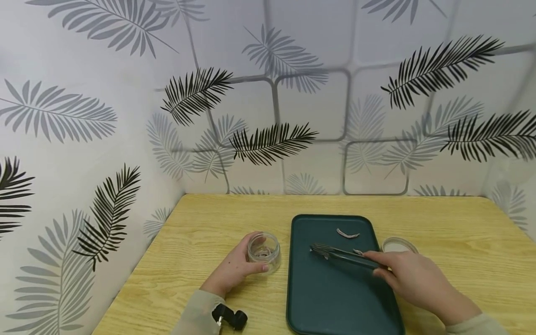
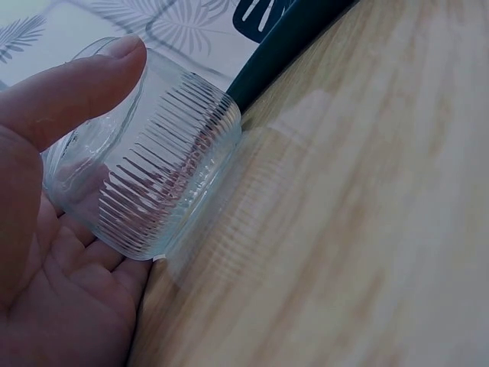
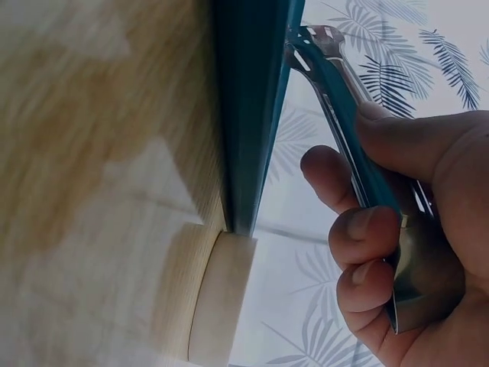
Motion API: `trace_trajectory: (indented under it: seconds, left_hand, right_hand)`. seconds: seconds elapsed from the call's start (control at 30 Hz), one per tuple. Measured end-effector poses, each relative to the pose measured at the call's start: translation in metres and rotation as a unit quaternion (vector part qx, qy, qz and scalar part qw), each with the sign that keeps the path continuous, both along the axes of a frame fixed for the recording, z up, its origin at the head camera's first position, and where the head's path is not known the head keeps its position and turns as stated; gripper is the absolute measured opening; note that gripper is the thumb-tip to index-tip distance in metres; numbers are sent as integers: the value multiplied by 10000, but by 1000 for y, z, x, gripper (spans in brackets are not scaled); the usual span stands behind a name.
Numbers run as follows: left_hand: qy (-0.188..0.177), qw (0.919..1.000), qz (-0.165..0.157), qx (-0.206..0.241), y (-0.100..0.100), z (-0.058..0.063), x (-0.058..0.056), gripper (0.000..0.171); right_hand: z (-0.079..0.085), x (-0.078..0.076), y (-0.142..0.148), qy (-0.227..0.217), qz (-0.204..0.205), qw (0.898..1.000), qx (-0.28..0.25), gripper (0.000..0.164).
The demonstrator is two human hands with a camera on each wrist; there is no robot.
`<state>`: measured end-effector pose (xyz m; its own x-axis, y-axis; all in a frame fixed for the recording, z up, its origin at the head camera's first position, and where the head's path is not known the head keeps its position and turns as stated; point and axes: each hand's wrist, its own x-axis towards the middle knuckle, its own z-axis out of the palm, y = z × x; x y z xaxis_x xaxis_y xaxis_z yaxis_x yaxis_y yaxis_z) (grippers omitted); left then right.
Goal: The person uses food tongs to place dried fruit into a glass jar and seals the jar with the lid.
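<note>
My left hand (image 1: 235,267) grips a clear ribbed glass jar (image 2: 164,153) from its left side, thumb and fingers curled around it. The jar stands on the table, its mouth uncovered, with a little greyish-pink matter at the bottom. In my right hand (image 1: 412,279) is a pair of metal tongs (image 3: 336,99), pinched between thumb and fingers. Their tips reach over the dark green tray (image 1: 335,298); whether they hold something is too small to tell. A thin, curved greyish strip (image 1: 347,234) lies on the tray, and another small piece (image 1: 358,252) shows beside the tongs.
A round, pale lid (image 1: 398,244) lies right of the tray, partly behind my right hand. The light wooden table (image 1: 226,214) meets a leaf-patterned wall covering (image 1: 310,163) at the back and left. The tray has a low raised rim.
</note>
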<state>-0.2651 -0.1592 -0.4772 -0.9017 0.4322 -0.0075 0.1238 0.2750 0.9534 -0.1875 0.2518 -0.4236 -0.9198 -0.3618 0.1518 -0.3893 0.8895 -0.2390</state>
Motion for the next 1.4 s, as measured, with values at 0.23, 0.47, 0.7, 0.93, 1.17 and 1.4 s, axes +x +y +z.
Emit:
trace_trajectory:
  seconds: [0.23,0.47,0.7,0.93,1.17,1.4]
  left_hand:
    - [-16,10000,-6,22,0,0,0,83]
    - [-20,10000,-3,27,0,1,0,83]
    - [-15,10000,14,13,0,2,0,82]
    - [-54,10000,-13,79,0,1,-1,83]
    - [34,10000,-13,-5,1,-1,-1,81]
    - [89,10000,-14,16,0,-2,-1,82]
  right_hand:
    - [2,0,-1,201,44,9998,15,41]
    - [6,0,-3,465,212,9987,3,42]
    - [13,1,-9,935,366,9949,-67,42]
    - [21,-1,-18,877,584,9940,-286,44]
    - [28,-2,-30,1028,723,9911,-435,45]
    - [36,-4,-45,1113,743,9905,-325,47]
